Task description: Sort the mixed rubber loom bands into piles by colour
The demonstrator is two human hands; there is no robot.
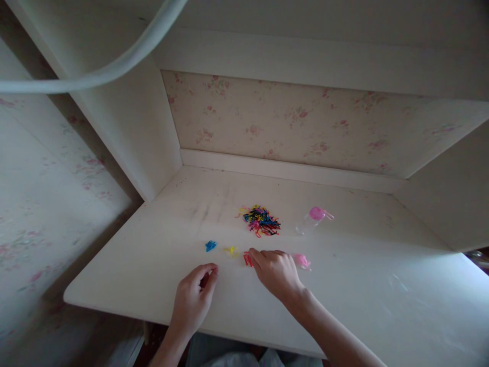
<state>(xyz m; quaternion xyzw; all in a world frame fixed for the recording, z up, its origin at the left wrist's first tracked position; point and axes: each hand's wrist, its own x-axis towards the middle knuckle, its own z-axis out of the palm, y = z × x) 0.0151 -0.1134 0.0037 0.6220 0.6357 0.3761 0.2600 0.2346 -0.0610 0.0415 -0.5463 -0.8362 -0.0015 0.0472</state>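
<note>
A tangled pile of thin, many-coloured strips that look like small rubber bands (262, 221) lies mid-table. In front of it are smaller groups sorted by colour: blue bands (210, 245), yellow bands (231, 250), red bands (247, 259) and pink bands (301, 261). My right hand (275, 270) is over the red group, palm down with fingers together; its fingertips and anything in them are hidden. Nearer the front edge, my left hand (195, 291) is curled, thumb and index finger pinched together below the blue and yellow groups. What it holds, if anything, is too small to tell.
A clear container with a pink lid (316, 213) lies right of the mixed pile. White side panels (114, 112) and a floral back wall (267, 122) enclose the white table (153, 255). A pale curved tube (126, 63) crosses the upper left.
</note>
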